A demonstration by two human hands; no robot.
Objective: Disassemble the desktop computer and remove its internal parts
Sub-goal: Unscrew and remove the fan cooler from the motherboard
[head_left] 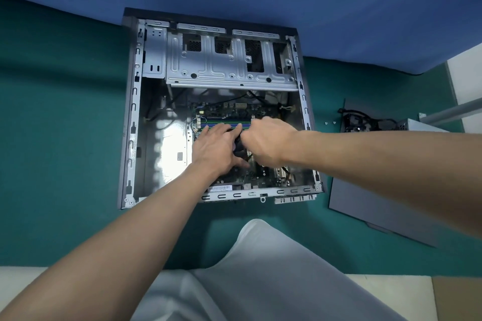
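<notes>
The open desktop case (133, 138) lies on its side on a green mat. Its motherboard (234, 109) sits in the right half, with blue and green memory slots (221, 121) across its upper part. Both my hands are inside, over the board's middle. My left hand (214, 148) and my right hand (266, 141) meet around a black part, probably the processor cooler (238, 147). The left hand's fingers and thumb wrap its left side. The right hand's curled fingers grip its right side. Most of the black part is hidden by the hands.
A silver drive cage (229, 60) fills the case's far end. To the right lie the grey side panel (378, 203), a removed power supply with black cables (365, 122) and two small screws (330, 122). My knee in grey trousers (260, 268) is just in front of the case.
</notes>
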